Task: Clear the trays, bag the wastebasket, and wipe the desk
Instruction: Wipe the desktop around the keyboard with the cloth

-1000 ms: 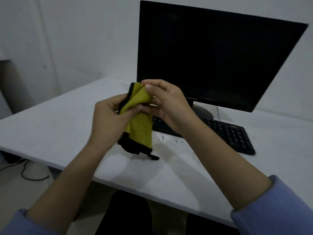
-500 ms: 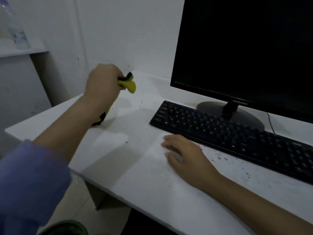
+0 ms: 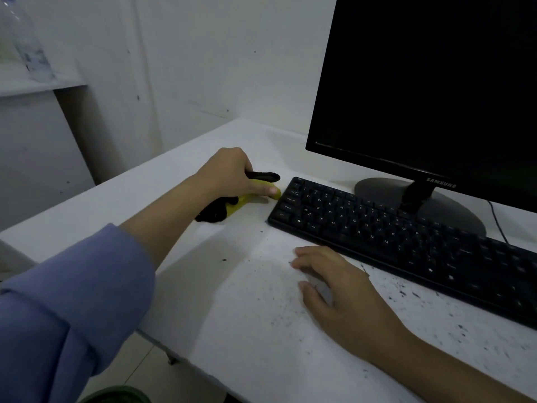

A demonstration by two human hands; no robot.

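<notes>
On the white table (image 3: 244, 330), speckled with dark crumbs, black monitor (image 3: 430, 91) up at the back on its round stand, black keyboard (image 3: 406, 239) just in front. Left hand (image 3: 232, 175) clamped around the yellow-and-black cloth (image 3: 232, 203), pressing it to the tabletop right beside the keyboard's left end. Right hand (image 3: 345, 298) flat on the table, fingers relaxed and spread, holding nothing.

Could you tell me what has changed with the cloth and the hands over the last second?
The right hand let go of the cloth and now rests flat on the desk before the keyboard. The left hand kept its grip and brought the cloth down onto the desk beside the keyboard. Monitor and keyboard stayed put.
</notes>
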